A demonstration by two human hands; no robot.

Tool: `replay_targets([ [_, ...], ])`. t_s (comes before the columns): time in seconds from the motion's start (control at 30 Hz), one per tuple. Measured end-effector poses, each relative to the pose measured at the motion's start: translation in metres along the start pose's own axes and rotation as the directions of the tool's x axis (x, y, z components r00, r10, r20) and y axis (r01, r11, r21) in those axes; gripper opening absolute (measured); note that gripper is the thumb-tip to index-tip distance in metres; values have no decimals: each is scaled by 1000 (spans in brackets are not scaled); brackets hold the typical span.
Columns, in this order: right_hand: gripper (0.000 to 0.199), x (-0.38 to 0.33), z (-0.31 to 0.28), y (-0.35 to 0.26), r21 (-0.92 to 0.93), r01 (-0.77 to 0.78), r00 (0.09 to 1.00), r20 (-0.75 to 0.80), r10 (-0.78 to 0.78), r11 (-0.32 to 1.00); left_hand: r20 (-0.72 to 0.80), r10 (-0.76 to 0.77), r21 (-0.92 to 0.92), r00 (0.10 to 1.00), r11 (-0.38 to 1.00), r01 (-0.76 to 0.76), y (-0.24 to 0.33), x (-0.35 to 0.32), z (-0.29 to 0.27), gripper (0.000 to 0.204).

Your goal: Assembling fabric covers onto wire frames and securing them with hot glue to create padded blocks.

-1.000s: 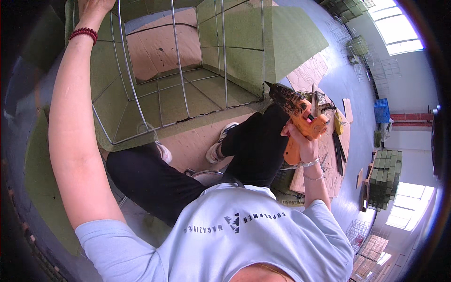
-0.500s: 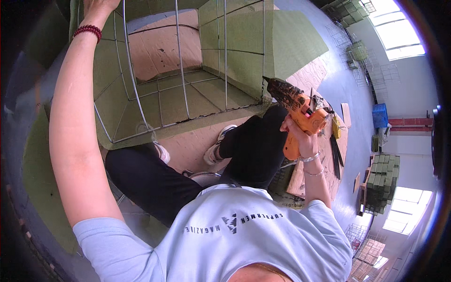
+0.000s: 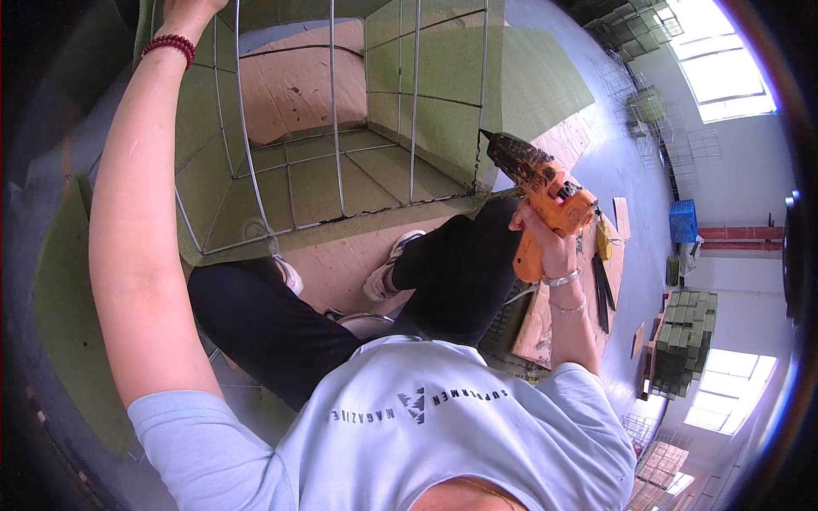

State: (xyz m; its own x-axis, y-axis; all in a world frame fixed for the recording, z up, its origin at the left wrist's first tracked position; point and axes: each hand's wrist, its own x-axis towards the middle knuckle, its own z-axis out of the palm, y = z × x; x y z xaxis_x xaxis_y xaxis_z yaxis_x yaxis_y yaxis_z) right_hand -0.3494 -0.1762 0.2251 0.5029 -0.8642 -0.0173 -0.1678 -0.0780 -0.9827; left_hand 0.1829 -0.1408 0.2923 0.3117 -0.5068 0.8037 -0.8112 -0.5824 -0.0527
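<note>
My right hand [image 3: 552, 242] is wrapped round an orange hot glue gun [image 3: 573, 213], its front half crusted with black. The gun's dark nozzle points up and left, at the right corner edge of a wire frame [image 3: 337, 170] lined with green fabric [image 3: 430, 162]. Black glue marks that edge and runs along the lower front wire. At the upper left, my left hand [image 3: 192, 8] is by the top of the frame; its fingers are cut off by the picture's edge, so its grip is hidden. The frame stands in front of my knees.
Brown cardboard [image 3: 341, 277] lies under my feet. Right of the gun are a yellow object [image 3: 603, 240] and dark strips [image 3: 603, 289] on more cardboard. Green fabric [image 3: 545, 85] spreads behind the frame. Farther right are a blue crate [image 3: 683, 221] and stacked green blocks [image 3: 686, 341].
The glue gun's nozzle has moved slightly up along the frame's right corner edge, where more black glue shows below the tip. My left hand stays by the frame's top.
</note>
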Motion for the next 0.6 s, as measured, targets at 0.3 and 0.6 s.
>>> replay_targets([
  [0.3, 17, 9, 5, -9, 8, 18, 1000, -10, -18, 1000, -2, 15, -2, 1000, 1000, -15, -6, 2, 10, 43],
  [0.6, 18, 20, 5, -11, -37, 59, 998, 6, -59, 998, -12, 14, -3, 1000, 1000, -14, -5, 2, 9, 43],
])
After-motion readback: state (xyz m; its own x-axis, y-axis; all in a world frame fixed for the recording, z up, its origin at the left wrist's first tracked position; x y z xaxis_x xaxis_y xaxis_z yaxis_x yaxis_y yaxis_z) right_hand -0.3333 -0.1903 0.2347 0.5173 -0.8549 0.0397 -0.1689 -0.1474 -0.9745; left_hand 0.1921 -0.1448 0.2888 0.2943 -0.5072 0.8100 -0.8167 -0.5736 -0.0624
